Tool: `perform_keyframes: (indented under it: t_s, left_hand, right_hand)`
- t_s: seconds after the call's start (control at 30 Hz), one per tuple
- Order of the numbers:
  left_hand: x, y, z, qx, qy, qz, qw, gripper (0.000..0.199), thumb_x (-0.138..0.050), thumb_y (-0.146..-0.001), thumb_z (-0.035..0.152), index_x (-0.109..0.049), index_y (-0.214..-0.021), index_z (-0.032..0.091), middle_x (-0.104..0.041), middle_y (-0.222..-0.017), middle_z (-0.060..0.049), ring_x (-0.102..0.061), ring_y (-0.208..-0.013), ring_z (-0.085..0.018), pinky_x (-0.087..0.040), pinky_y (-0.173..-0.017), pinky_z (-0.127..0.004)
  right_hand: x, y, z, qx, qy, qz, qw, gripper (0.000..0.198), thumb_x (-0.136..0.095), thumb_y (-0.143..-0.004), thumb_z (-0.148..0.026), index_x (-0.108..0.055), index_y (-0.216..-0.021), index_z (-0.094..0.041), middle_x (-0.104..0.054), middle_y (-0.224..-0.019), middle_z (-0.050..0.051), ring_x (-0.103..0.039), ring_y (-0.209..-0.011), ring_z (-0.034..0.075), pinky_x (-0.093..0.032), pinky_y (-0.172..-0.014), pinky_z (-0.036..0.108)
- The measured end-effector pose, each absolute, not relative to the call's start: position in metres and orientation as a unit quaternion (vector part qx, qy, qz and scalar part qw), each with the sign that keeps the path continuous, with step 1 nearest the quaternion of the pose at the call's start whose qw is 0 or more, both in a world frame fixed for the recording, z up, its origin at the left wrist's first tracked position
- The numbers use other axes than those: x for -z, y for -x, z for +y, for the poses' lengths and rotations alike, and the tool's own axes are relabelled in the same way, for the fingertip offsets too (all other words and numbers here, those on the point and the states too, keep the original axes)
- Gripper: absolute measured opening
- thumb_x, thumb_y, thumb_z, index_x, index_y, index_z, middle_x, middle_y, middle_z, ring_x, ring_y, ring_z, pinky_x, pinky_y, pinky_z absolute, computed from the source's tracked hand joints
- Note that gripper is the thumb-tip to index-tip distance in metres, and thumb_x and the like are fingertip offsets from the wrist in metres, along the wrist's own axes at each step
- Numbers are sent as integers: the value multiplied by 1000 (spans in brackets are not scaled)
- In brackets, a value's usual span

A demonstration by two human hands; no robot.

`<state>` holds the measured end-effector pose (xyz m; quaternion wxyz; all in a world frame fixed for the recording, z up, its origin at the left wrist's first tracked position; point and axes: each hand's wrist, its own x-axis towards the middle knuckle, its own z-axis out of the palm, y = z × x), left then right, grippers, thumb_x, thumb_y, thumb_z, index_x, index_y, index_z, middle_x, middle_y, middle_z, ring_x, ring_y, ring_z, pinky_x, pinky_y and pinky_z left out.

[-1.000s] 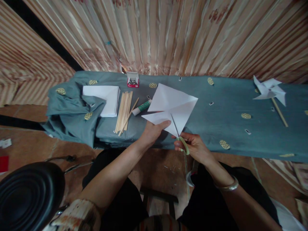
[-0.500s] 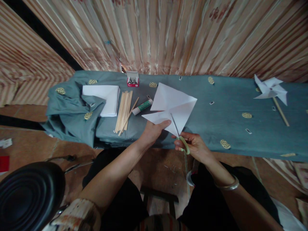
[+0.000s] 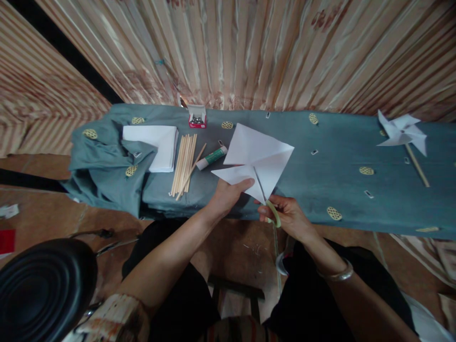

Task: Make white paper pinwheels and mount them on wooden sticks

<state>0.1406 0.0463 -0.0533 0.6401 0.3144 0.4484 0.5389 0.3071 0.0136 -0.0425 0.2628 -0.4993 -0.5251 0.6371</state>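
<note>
A creased sheet of white paper (image 3: 256, 147) with slits cut in toward its middle is held over the table's front part. My left hand (image 3: 230, 192) pinches its near left part, the thumb on top and the fingers hidden underneath. My right hand (image 3: 287, 213) grips scissors with pale yellow-green handles (image 3: 273, 213). Their blades lie in the slit at the sheet's near corner and point toward its middle. Left of the paper is a green and white glue stick (image 3: 211, 158), with a bundle of thin wooden sticks (image 3: 183, 164) beside it.
A blue-green cloth (image 3: 342, 180) with yellow pineapple prints covers the table. Folded white paper (image 3: 160, 152) lies at left, near a small red box (image 3: 197, 118) of metal pieces. A finished paper pinwheel (image 3: 402, 130) lies at right. A black round seat (image 3: 42, 289) stands lower left.
The paper's right corner has shifted very slightly to the right, and the scissor blades appear closer together in the slit. Both hands keep nearly the same place and hold.
</note>
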Motion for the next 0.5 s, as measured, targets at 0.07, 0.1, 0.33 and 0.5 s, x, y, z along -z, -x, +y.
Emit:
perform_keyframes:
  t_s: [0.07,0.1,0.33,0.5]
  left_hand:
    - [54,-141,46,-537,-311,450,642,35,-77,-58,24,-62,-89,16,-66,-83,-3,-59,-74,-15,-46,-74,-30]
    - [54,-141,46,-536,-309,450,643,35,-77,-58,25,-61,-88,16,-66,-82,-2,-59,-74,-15,-46,-74,-30]
    - [54,-141,46,-540,-319,449,637,35,-77,-60,25,-62,-90,16,-68,-85,-4,-61,-76,-17,-48,-76,-31]
    - [56,-140,45,-533,-320,452,640,34,-77,-61,25,-64,-91,15,-69,-88,-6,-62,-79,-18,-49,-78,-33]
  right_hand:
    - [43,-306,13,-633,500,-528,265,39,-74,-68,-53,-73,-83,-17,-59,-57,-2,-49,-51,10,-38,-47,22]
    - [43,-306,13,-633,500,-529,266,39,-74,-69,-53,-73,-83,-17,-59,-57,-2,-49,-51,10,-38,-47,22]
    - [45,-307,12,-648,496,-508,275,39,-78,-66,-50,-74,-89,-18,-61,-58,-2,-50,-51,10,-39,-47,21]
    - [44,-308,12,-643,499,-515,271,37,-77,-66,-50,-75,-86,-19,-60,-57,-2,-49,-51,10,-39,-47,22]
